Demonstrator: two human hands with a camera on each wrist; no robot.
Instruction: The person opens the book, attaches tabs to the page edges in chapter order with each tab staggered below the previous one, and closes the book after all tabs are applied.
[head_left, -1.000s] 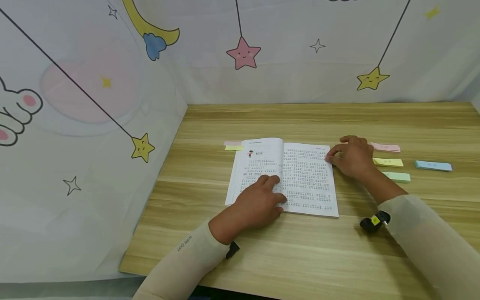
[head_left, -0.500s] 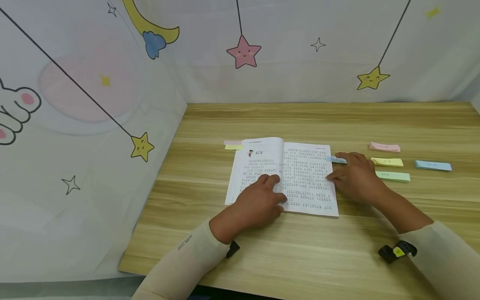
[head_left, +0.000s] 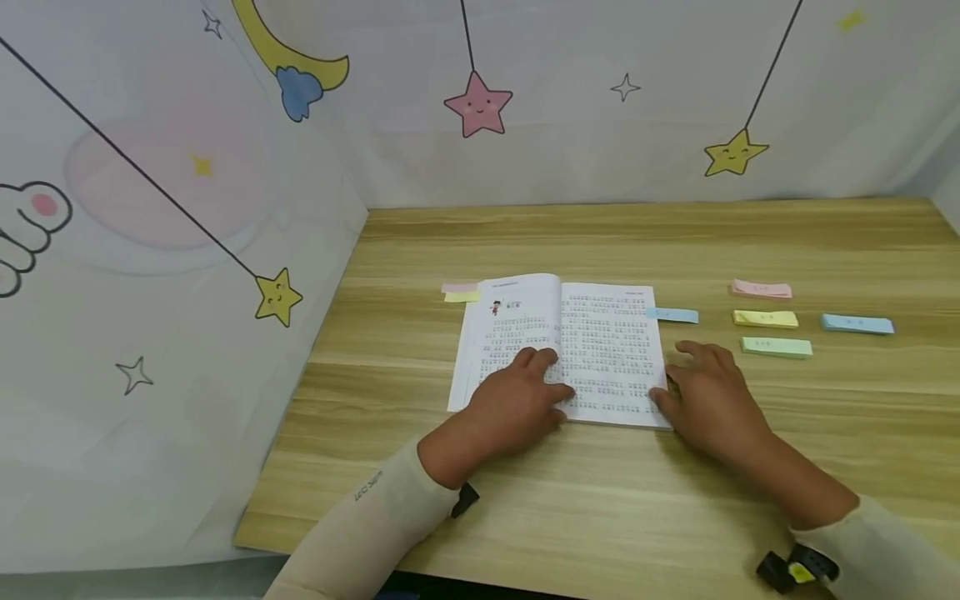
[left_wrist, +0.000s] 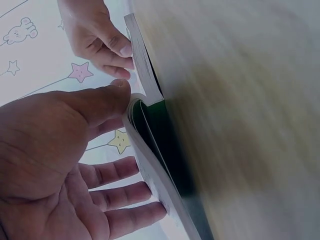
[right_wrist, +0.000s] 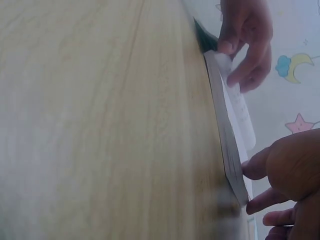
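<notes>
Book pages [head_left: 609, 354] lie flattest, I judge, with left hand [head_left: 513, 400] spread at gutter [head_left: 561, 329], right hand [head_left: 712, 402] spread at four o'clock, clear of blue sticky flag [head_left: 677, 316].

Left hand [head_left: 512, 408] and right hand [head_left: 711, 404] face palm-down, fingers [left_wrist: 122, 194] parted.
</notes>
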